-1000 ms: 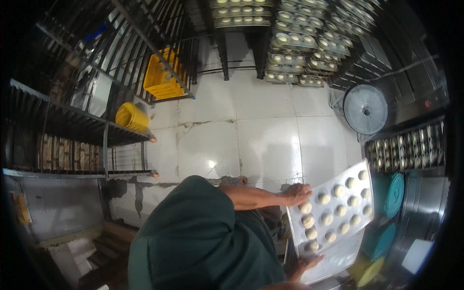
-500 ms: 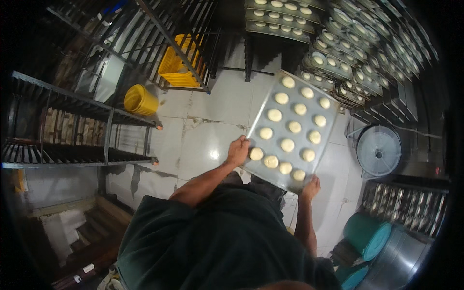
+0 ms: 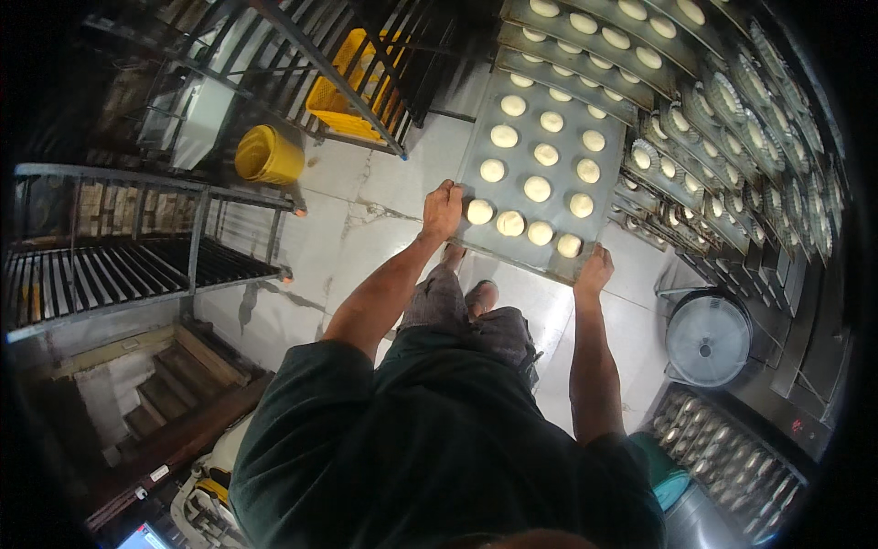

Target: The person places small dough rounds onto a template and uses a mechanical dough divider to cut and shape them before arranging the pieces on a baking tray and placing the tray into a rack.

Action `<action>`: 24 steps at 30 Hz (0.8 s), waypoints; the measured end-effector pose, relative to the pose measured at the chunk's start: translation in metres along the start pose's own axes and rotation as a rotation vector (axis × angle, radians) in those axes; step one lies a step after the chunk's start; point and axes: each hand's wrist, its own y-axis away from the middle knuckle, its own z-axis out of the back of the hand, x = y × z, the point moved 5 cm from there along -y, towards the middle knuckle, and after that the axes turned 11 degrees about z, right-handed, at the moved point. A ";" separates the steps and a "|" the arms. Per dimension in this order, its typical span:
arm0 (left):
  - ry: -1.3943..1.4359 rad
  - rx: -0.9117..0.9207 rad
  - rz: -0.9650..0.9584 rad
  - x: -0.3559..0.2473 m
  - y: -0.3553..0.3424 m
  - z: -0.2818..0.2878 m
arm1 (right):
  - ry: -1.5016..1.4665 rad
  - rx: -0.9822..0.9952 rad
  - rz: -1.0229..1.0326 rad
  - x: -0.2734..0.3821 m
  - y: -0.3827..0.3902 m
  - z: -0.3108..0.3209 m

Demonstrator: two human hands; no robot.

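Tray [image 3: 549, 174] now raised from right side to far rack [image 3: 585, 55]. My left hand [image 3: 443, 210], right hand [image 3: 594, 272] both clamped on near edge; I judge slotting-in underway.

Loaded rack shelves [image 3: 585, 37] crowd the tray [image 3: 540, 174] ahead.

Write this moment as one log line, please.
left hand: grips near edge of tray | right hand: grips tray's near corner | tray: holds pale dough rounds, far end at rack | floor: yellow bucket
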 end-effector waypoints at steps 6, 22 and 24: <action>0.059 0.087 0.088 -0.004 -0.053 -0.027 | 0.125 0.119 0.250 -0.005 -0.047 -0.014; 1.297 0.598 0.712 -0.006 -0.072 -0.114 | -0.127 0.159 -0.136 -0.014 -0.207 -0.064; 1.274 0.510 0.708 -0.020 -0.114 -0.129 | -0.134 0.319 0.047 0.000 -0.222 -0.078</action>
